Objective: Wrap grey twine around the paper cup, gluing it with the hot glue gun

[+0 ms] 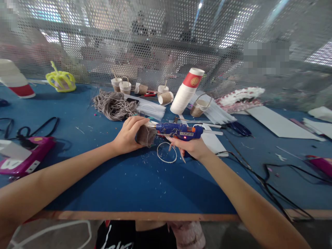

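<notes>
- Far left, a red-and-white cup stack leaned on the blue table, with a purple strip nearer in and some black cord by it.
- Next along the far side was a yellow basket, kinda fuzzy looking.
- Then a messy heap of grey yarn, and just beyond it a row of small cups, a couple of them tipped over.
- Middle of the table: left hand had its thumb and fingers clamped round a brown piece, well in from the near edge.
- Just right of that, a thin white ring lay flat among little scraps.
- The glue gun pointed left, tip right by the top of the piece. Couldn't tell if they touched. Red light was lit on its side.
- Beyond it stood another stack, tilted right.
- Right hand was wrapped round the gun's handle, so the two hands were apart.
- Far right of those: a little bucket, clear sticks, something white and pink, and a white board.
</notes>
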A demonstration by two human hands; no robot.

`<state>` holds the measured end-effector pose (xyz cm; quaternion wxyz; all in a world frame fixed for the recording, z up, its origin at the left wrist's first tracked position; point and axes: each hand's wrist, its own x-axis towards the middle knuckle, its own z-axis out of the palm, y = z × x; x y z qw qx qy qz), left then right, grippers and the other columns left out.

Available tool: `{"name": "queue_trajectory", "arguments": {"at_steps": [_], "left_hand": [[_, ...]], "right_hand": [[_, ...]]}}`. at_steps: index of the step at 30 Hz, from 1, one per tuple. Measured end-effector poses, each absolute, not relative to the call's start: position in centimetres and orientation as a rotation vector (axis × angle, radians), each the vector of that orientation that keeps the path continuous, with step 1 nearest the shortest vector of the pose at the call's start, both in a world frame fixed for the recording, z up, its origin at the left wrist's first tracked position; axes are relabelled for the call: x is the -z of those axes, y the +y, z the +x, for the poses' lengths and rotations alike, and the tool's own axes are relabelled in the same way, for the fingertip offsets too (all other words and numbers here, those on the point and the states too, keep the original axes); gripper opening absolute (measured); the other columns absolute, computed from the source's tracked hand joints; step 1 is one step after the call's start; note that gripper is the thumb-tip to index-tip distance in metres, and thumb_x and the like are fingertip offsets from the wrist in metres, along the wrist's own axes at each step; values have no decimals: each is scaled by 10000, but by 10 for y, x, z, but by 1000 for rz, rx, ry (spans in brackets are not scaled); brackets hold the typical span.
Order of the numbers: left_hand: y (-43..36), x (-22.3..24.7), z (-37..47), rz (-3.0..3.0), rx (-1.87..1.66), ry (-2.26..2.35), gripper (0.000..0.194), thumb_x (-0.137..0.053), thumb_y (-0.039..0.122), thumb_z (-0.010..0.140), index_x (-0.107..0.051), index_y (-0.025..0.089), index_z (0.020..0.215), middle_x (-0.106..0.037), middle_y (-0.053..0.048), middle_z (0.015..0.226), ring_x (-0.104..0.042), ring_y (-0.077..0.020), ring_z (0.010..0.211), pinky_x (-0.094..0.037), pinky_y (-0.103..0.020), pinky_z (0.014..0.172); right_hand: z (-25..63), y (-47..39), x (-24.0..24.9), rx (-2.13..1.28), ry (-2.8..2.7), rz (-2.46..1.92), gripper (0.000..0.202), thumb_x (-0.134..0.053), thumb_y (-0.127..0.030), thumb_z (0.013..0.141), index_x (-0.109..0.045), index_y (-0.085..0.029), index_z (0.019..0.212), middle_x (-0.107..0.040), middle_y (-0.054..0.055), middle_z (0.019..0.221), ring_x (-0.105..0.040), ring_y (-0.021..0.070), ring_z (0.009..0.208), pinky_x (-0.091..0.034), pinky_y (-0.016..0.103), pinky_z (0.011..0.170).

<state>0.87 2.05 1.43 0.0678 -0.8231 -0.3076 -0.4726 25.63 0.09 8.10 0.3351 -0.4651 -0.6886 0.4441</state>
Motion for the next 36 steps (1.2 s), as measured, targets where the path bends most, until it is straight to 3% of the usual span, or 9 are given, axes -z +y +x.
{"name": "queue_trajectory", "arguments": {"at_steps": [19,26,36], "left_hand": [[22,-14,9,-2451,1444,-850,767,-803,367,747,-409,227,1390,-627,-114,1190,-591,-291,1099,-486,-463,974],[22,-13,9,-2424,1415,-911,791,-824,392,723,-409,262,1384,-648,-102,1217,-570,-304,1124,-458,-499,1014],[22,-16,8,-2424,1456,-894,789,-818,410,741,-400,240,1388,-629,-120,1225,-607,-295,1112,-501,-458,972]], "right_hand": [[259,5,-81,-1070,-1867,-1351,402,-699,-403,719,-493,-242,413,-442,-37,309,-436,114,280,-452,302,375],[259,4,-83,-1053,-1835,-1341,315,-684,-342,716,-551,-234,451,-459,-42,314,-423,107,276,-396,264,330],[258,3,-84,-1049,-1851,-1324,380,-666,-351,716,-493,-244,396,-441,-33,308,-428,111,282,-409,268,321]]}}
